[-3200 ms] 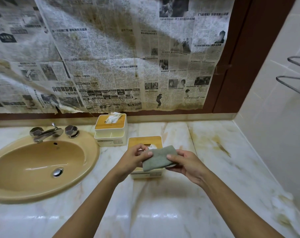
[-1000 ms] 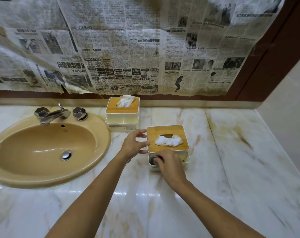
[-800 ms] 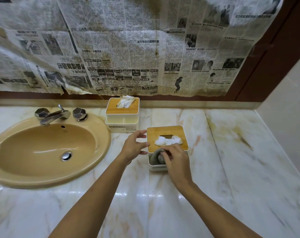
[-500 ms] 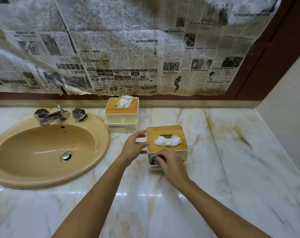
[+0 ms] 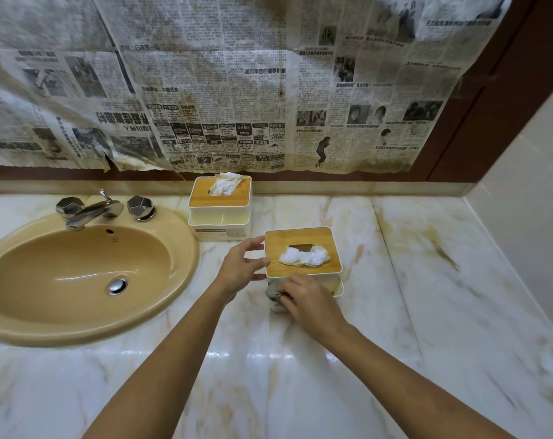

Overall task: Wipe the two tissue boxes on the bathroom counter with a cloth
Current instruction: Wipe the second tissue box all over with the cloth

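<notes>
Newspaper-covered wall, marble counter, tan sink, chrome faucet

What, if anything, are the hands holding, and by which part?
The right hand grips a bunched grey cloth against the front of the near tissue box; the left hand holds that box by its left edge.
</notes>
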{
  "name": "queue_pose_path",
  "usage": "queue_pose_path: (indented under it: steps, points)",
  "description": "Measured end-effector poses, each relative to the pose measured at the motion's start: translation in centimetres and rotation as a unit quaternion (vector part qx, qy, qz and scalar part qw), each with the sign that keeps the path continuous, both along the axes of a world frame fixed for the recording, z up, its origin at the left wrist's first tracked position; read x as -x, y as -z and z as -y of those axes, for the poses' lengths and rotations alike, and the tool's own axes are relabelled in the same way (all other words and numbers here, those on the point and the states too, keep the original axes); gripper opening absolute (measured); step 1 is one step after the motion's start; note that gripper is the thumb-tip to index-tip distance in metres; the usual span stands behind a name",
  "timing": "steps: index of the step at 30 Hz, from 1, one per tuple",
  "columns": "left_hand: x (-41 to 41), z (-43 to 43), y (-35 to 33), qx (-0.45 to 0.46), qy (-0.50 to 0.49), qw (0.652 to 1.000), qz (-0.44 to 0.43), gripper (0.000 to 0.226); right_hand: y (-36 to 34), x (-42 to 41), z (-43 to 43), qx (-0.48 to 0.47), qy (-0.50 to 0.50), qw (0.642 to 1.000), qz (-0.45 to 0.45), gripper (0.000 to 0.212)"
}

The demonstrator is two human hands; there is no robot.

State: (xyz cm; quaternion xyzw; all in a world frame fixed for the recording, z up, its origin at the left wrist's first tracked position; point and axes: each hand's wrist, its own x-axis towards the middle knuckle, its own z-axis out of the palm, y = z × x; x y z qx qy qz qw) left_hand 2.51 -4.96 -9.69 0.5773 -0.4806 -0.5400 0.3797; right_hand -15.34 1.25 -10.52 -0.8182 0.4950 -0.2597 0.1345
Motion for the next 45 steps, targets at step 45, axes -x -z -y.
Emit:
queue_pose_path:
  steps: [45]
  points:
    - [0.9,-0.7,-0.3,0.009,-0.034,0.999,0.032,0.05,-5.1,9.2,-0.2,-0.276,0.2,0.835,0.432,0.01]
